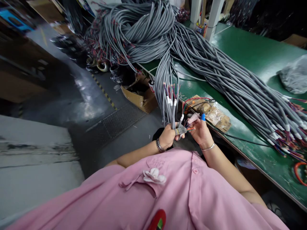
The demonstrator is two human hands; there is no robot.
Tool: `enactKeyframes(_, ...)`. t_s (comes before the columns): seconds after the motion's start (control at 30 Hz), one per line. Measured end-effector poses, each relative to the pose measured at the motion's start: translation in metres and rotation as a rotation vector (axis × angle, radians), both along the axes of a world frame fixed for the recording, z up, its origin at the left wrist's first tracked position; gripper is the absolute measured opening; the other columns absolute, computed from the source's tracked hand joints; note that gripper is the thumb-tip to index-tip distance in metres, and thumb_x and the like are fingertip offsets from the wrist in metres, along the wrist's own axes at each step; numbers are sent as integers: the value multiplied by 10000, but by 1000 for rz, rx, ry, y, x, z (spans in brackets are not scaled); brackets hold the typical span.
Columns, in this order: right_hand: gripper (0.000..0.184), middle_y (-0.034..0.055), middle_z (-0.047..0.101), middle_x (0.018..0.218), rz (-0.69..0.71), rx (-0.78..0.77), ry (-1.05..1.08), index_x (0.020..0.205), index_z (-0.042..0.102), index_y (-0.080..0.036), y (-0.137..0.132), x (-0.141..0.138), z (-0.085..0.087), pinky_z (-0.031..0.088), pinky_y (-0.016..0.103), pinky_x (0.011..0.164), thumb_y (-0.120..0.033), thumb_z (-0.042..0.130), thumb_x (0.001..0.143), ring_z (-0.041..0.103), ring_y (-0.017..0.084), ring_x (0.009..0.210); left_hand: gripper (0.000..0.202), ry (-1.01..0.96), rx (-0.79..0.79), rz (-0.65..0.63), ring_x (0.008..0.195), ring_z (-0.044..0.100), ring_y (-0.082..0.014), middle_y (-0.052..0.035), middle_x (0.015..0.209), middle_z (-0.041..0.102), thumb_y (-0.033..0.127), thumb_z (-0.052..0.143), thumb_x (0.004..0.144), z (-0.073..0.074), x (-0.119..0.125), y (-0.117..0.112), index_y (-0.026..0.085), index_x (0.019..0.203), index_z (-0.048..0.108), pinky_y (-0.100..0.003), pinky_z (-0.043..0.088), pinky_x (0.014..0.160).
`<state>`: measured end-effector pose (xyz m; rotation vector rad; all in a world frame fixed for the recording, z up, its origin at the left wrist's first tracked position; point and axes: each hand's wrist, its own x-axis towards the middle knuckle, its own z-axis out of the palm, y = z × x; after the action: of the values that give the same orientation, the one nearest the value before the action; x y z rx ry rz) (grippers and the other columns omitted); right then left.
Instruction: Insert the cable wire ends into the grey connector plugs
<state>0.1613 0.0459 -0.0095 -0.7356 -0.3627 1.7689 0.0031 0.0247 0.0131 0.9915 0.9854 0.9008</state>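
Observation:
My left hand (168, 135) is closed around several grey cables (174, 116), whose stripped ends fan out in thin coloured wires. A grey sleeve with a yellowish band (180, 130) covers its thumb. White bands (171, 101) wrap the cables just below the bared wires. Close beside it, my right hand (201, 132) has its fingers curled in at the coloured wires (190, 127) of one cable end. One of its digits wears a blue tip cover (203, 117), and another has a pale wrap (193, 118). The exact contact of its fingertips is partly hidden.
A large heap of grey cables (144, 32) lies across the green table (247, 51). Flattened cardboard with tape (216, 116) rests at the table's near edge. An open cardboard box (139, 95) stands on the floor. A clear plastic bag (295, 75) lies at the right.

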Motion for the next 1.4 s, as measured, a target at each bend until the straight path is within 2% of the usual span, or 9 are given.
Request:
enactKeyframes(0.17, 547, 38, 700, 886, 146, 21, -61, 871, 681, -199, -7, 7, 7, 516, 249, 580, -719, 603, 721, 593, 118, 644, 314, -38, 38, 57, 381, 415, -47, -23, 578, 641, 423, 700, 740, 0, -2, -6, 130, 681, 603, -199, 280, 389)
enactKeyframes(0.3, 415, 12, 656, 732, 269, 60, -228, 845, 668, -196, -21, 8, 16, 493, 246, 570, -572, 742, 685, 564, 118, 611, 309, -12, 56, 96, 389, 418, -51, -20, 589, 643, 431, 693, 744, -5, -1, -8, 134, 711, 613, -205, 282, 393)
enactKeyframes(0.4, 289, -29, 605, 626, 224, 102, -393, 792, 640, -198, -29, 3, 19, 438, 230, 539, -417, 796, 685, 518, 98, 550, 310, 36, 75, 79, 404, 424, -50, -15, 599, 640, 432, 688, 746, -7, 0, -9, 138, 696, 605, -206, 302, 410)
enactKeyframes(0.47, 252, -34, 607, 614, 164, 134, -463, 775, 629, -202, -31, -1, 19, 397, 227, 518, -381, 790, 699, 521, 100, 539, 325, 62, 88, 52, 413, 428, -49, -14, 598, 633, 439, 688, 747, -7, 0, -9, 137, 671, 595, -207, 322, 425)
enactKeyframes(0.57, 235, -29, 618, 607, 113, 179, -518, 737, 621, -203, -32, -5, 18, 381, 237, 520, -372, 782, 707, 535, 108, 538, 332, 90, 101, 1, 412, 429, -52, -16, 591, 631, 445, 688, 747, -5, -2, -7, 133, 675, 600, -208, 327, 424)
enactKeyframes(0.7, 243, -28, 614, 590, 113, 205, -546, 692, 603, -205, -34, -6, 18, 377, 245, 516, -382, 766, 723, 519, 108, 520, 332, 163, 99, -103, 405, 423, -54, -28, 567, 629, 433, 688, 745, -2, -10, -2, 121, 658, 614, -208, 325, 418)
enactKeyframes(0.8, 257, -31, 605, 584, 109, 211, -572, 681, 600, -201, -35, -7, 16, 364, 243, 506, -392, 769, 718, 492, 100, 507, 328, 184, 97, -133, 402, 421, -56, -30, 558, 626, 420, 690, 744, -1, -14, -1, 119, 638, 614, -207, 311, 406)
enactKeyframes(1.13, 239, -38, 582, 574, 24, 166, -561, 694, 615, -202, -36, -12, 16, 365, 242, 508, -375, 779, 711, 462, 93, 502, 305, 69, 82, 59, 425, 455, -64, -36, 629, 659, 421, 692, 743, -10, -4, -7, 128, 686, 627, -220, 347, 449)
enactKeyframes(1.4, 247, -45, 557, 601, -20, 143, -580, 695, 618, -205, -36, -13, 13, 367, 244, 515, -381, 790, 687, 436, 95, 523, 347, 40, 33, 144, 426, 449, -67, -33, 597, 650, 470, 705, 718, -8, -2, -9, 134, 685, 627, -218, 337, 447)
